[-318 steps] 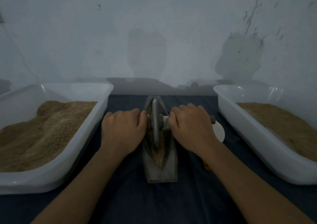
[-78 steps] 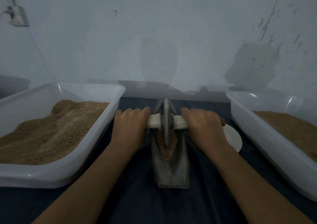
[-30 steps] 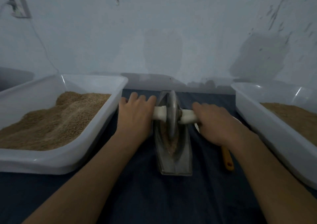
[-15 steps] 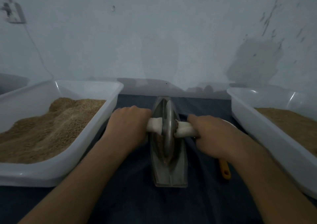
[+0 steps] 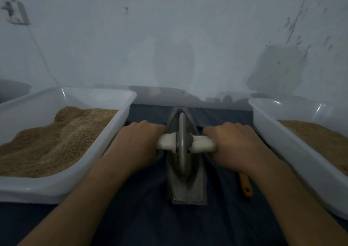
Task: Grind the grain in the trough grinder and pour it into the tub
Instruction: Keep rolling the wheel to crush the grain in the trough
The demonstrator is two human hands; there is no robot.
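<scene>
A grey metal trough grinder (image 5: 188,189) lies lengthwise on the dark cloth in the middle. Its metal wheel (image 5: 181,142) stands upright in the trough, on an axle wrapped in white cloth (image 5: 202,145). My left hand (image 5: 139,142) grips the left end of the axle and my right hand (image 5: 237,144) grips the right end. Brown grain shows in the trough beside the wheel, mostly hidden by it. A white tub (image 5: 120,117) heaped with brown grain stands on the left. A second white tub (image 5: 267,125) holding brown grain stands on the right.
An orange handle (image 5: 245,186) of a tool sticks out from under my right wrist, between grinder and right tub. A pale wall rises close behind the table. A wall socket (image 5: 16,14) with a cable sits at the upper left.
Over the last second the wheel has rolled from the far part of the trough back toward me. Both hands have kept their grip on the axle.
</scene>
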